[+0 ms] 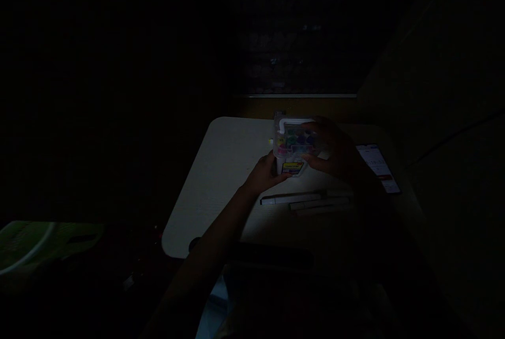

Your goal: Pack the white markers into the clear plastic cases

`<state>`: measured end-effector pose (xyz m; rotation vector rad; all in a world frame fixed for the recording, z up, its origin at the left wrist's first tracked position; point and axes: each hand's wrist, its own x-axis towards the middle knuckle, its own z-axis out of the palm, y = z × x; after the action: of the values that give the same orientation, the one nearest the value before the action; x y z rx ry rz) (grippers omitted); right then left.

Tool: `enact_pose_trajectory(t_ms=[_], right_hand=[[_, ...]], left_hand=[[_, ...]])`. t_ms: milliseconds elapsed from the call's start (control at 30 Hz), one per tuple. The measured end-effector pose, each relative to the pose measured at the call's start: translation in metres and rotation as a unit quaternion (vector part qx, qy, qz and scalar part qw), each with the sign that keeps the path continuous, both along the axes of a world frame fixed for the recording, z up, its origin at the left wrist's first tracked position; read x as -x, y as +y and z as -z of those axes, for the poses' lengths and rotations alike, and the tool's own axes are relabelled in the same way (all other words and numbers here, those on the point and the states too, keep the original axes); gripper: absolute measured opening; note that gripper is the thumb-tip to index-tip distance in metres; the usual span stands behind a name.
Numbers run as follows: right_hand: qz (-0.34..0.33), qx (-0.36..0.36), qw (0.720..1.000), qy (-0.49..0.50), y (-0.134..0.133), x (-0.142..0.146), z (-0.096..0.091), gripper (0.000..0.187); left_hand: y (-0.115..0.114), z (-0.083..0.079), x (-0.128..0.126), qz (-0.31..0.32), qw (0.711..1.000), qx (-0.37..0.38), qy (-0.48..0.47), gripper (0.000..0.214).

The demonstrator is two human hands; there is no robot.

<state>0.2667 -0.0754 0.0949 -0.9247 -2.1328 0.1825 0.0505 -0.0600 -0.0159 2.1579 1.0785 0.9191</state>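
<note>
The scene is very dark. Both hands hold a clear plastic case (294,141) with coloured round caps inside and a yellow label at its lower end, raised over a small white table (221,170). My left hand (265,173) grips the case's lower left corner. My right hand (335,155) wraps the right side, thumb and fingers closed on it.
Several white markers (303,202) lie on the table just in front of the hands. A lit phone (379,168) lies at the table's right edge. A green and white object (39,244) sits at the lower left. Everything else is black.
</note>
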Motion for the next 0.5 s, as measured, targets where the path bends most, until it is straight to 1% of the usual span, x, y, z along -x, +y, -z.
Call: enact_pose_trajectory(t_ms=[133, 233, 300, 400, 500], right_hand=[[0.011, 0.004, 1.0, -0.005, -0.001, 0.001, 0.0, 0.053], [0.015, 0.018, 1.0, -0.006, -0.002, 0.002, -0.001, 0.053], [0.015, 0.024, 1.0, -0.008, -0.003, 0.003, -0.001, 0.053], [0.015, 0.023, 1.0, -0.01, -0.003, 0.003, -0.001, 0.053], [0.02, 0.017, 1.0, -0.005, -0.003, 0.003, 0.0, 0.052]], left_hand=[[-0.001, 0.0, 0.0, 0.021, 0.999, 0.009, -0.032, 0.068], [-0.002, -0.003, 0.002, 0.037, 0.996, -0.003, -0.086, 0.079], [0.0, -0.009, 0.005, 0.026, 0.99, -0.02, -0.137, 0.087], [0.006, -0.027, 0.008, 0.008, 0.978, -0.068, -0.2, 0.094], [0.013, -0.052, 0.003, 0.022, 0.967, -0.141, -0.21, 0.099]])
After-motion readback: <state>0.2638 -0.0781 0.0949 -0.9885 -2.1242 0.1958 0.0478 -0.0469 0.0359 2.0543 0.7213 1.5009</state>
